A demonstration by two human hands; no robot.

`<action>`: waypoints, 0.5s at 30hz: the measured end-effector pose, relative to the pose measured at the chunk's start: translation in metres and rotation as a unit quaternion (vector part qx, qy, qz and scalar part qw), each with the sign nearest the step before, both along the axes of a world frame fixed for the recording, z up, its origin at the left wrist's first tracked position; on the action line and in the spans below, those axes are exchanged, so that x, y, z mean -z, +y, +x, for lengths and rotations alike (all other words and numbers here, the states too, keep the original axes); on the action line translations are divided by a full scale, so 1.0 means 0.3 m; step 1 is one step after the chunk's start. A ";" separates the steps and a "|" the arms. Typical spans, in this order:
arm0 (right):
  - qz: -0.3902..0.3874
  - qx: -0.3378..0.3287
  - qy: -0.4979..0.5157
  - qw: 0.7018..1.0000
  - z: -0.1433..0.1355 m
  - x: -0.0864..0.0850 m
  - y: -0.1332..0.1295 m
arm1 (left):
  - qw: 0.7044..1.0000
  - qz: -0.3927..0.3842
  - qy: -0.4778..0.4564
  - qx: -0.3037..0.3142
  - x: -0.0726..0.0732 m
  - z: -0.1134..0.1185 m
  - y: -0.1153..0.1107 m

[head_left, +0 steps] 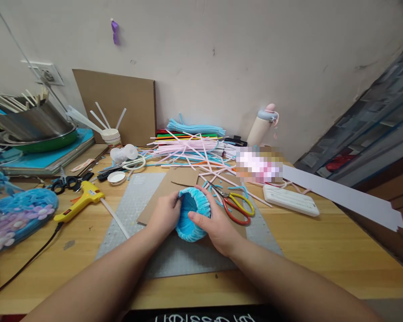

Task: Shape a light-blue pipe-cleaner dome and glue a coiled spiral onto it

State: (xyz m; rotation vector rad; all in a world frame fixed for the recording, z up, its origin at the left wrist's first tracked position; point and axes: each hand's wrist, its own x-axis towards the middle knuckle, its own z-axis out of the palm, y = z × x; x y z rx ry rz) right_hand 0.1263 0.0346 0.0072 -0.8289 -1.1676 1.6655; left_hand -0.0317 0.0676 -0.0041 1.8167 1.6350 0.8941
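Observation:
A round blue basket of fuzzy pipe cleaners (201, 206) is held between both hands, its opening tilted toward me. My left hand (165, 210) grips the rim on the left side, fingers curled and partly hidden. My right hand (218, 223) wraps the right side, with the thumb over the rim and the fingers behind the wall. Under the hands lie a sheet of brown cardboard (161, 203) and a grey cutting mat (121, 241). Just right of the basket rest scissors with red and yellow handles (240, 208), among short blue pipe cleaner pieces.
A yellow glue gun (82, 201) with a black cord lies left, near a blue flowered piece (23, 214) and black scissors (67, 181). Piled pipe cleaners (191, 145) line the wall beside a bottle (262, 127). A white box-like object (290, 200) sits right.

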 end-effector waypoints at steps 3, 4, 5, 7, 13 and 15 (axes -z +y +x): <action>-0.007 0.007 -0.007 1.000 0.010 -0.011 0.013 | 1.000 -0.014 0.002 0.012 0.000 0.001 0.001; -0.013 0.012 -0.010 1.000 0.019 -0.016 0.024 | 1.000 -0.015 -0.010 0.016 0.000 0.000 0.001; -0.020 0.018 -0.013 1.000 0.031 -0.023 0.039 | 0.999 -0.010 -0.029 0.016 -0.001 -0.003 0.001; -0.038 0.025 -0.028 0.999 0.065 -0.035 0.078 | 0.998 0.018 -0.061 -0.001 -0.006 -0.011 0.000; -0.025 -0.021 -0.087 0.996 0.162 -0.042 0.183 | 0.968 0.180 0.086 0.151 -0.060 -0.042 -0.016; -0.012 -0.048 -0.117 0.992 0.172 -0.038 0.193 | 0.927 0.227 0.164 0.251 -0.075 -0.041 -0.032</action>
